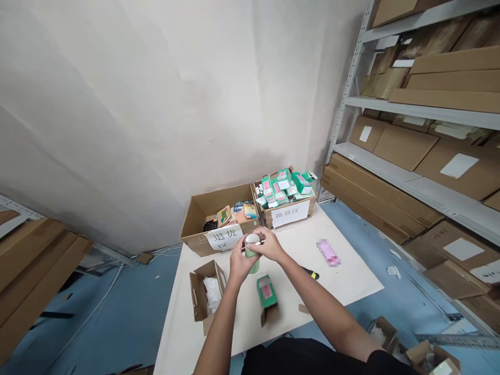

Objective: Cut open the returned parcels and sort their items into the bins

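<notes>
Above the white table (289,307), both hands are on a light green bottle (254,266) with a rounded white top (252,239), standing roughly upright. The fingers of my left hand (238,262) wrap round its side. My right hand (271,246) grips near the white top from the other side; its fingertips partly cover the bottle. Just below lies a small green-and-white box (266,291) with its near end flaps open. To the left, an open brown carton (196,297) has a white plastic bag (212,293) inside.
Two labelled cartons stand at the back: the left one (195,237) holds assorted packages, the right one (312,207) is heaped with green boxes. A yellow-and-black tool (313,273) lies partly behind my right forearm. A blurred pink item (328,252) is farther right. Loaded shelves (410,112) flank the table.
</notes>
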A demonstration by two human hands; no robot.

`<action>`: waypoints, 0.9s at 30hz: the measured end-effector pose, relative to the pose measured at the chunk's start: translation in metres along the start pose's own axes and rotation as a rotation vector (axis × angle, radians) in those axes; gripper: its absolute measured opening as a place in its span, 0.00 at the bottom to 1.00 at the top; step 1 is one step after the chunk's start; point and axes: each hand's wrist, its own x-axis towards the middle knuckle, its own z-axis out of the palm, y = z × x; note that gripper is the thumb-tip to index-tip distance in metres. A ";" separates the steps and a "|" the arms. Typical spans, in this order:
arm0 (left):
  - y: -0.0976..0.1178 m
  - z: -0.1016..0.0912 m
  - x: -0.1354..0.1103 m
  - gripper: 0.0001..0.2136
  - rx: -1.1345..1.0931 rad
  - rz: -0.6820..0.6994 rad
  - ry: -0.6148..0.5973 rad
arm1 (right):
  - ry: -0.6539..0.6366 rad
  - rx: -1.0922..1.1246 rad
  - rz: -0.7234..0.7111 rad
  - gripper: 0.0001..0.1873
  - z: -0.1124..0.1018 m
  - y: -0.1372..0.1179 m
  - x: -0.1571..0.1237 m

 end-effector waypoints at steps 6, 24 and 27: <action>0.001 -0.012 0.015 0.54 -0.357 -0.171 -0.003 | -0.251 0.236 0.131 0.62 -0.007 0.029 -0.015; 0.030 -0.010 0.039 0.61 -0.417 -0.177 -0.178 | -0.057 0.293 0.106 0.73 -0.006 0.022 -0.041; 0.030 -0.010 0.040 0.62 -0.458 -0.238 -0.159 | -0.192 0.435 0.114 0.71 -0.007 0.026 -0.042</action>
